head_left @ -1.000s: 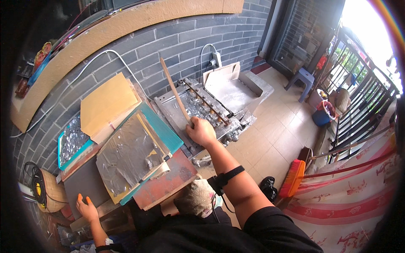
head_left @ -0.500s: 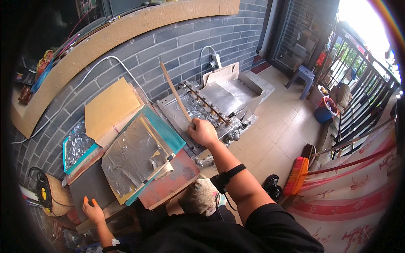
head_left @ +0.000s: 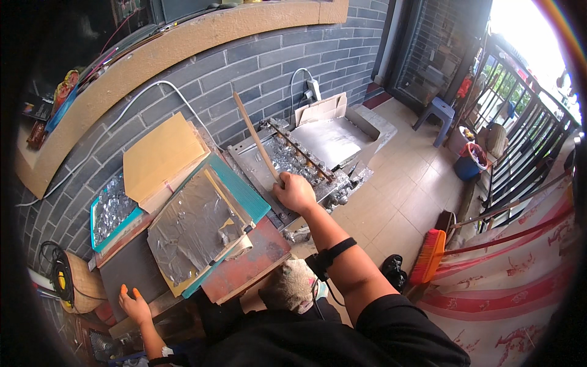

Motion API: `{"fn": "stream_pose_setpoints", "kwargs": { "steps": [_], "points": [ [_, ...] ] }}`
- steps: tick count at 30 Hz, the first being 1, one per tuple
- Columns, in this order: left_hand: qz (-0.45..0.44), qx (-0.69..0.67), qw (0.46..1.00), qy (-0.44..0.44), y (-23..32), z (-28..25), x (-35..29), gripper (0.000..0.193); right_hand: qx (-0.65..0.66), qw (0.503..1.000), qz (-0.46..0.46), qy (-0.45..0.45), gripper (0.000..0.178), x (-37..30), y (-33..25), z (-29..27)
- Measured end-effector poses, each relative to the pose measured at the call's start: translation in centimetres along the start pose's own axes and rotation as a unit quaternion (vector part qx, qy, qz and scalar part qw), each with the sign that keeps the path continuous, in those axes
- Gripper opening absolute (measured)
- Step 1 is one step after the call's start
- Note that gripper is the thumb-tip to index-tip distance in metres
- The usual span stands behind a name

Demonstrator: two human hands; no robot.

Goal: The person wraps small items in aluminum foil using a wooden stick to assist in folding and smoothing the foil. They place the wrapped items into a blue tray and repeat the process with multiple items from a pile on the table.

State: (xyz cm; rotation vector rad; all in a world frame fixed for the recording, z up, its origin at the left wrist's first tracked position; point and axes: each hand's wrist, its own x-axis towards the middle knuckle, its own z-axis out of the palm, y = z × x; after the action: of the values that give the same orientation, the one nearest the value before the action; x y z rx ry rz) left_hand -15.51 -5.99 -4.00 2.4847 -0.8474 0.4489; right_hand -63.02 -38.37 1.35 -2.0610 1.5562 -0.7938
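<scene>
So the wooden stick (head_left: 252,129), upper middle of the frame, is gripped by the right hand (head_left: 296,192); fingers of the left hand (head_left: 135,306), lower left, are loosely spread. If the grip slips, knuckles could get banged on the metal machine (head_left: 306,156).

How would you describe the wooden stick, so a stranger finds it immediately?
Start from the grey brick wall and the metal machine beside it. In this view, a long, slim stick slants across the machine, its lower end in the right hand. Unlike the machine's rusty bar, it is pale brown wood.
</scene>
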Motion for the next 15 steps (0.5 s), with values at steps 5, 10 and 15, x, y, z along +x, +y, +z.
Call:
{"fn": "stream_pose_setpoints", "kwargs": {
  "steps": [5, 10, 15],
  "points": [
    [0.001, 0.003, 1.000, 0.006, -0.5, 0.2, 0.0, 0.038, 0.007, 1.000, -0.002, 0.000, 0.025, 0.0, 0.0, 0.1],
    [0.005, -0.001, 1.000, -0.012, 0.5, -0.4, -0.1, 0.038, 0.002, 1.000, -0.007, 0.011, 0.024, 0.0, 0.2, 0.2],
    [0.008, 0.009, 1.000, -0.014, 0.6, -0.7, -0.2, 0.038, 0.009, 1.000, -0.006, 0.012, 0.025, 0.0, 0.2, 0.2]
  ]
}}
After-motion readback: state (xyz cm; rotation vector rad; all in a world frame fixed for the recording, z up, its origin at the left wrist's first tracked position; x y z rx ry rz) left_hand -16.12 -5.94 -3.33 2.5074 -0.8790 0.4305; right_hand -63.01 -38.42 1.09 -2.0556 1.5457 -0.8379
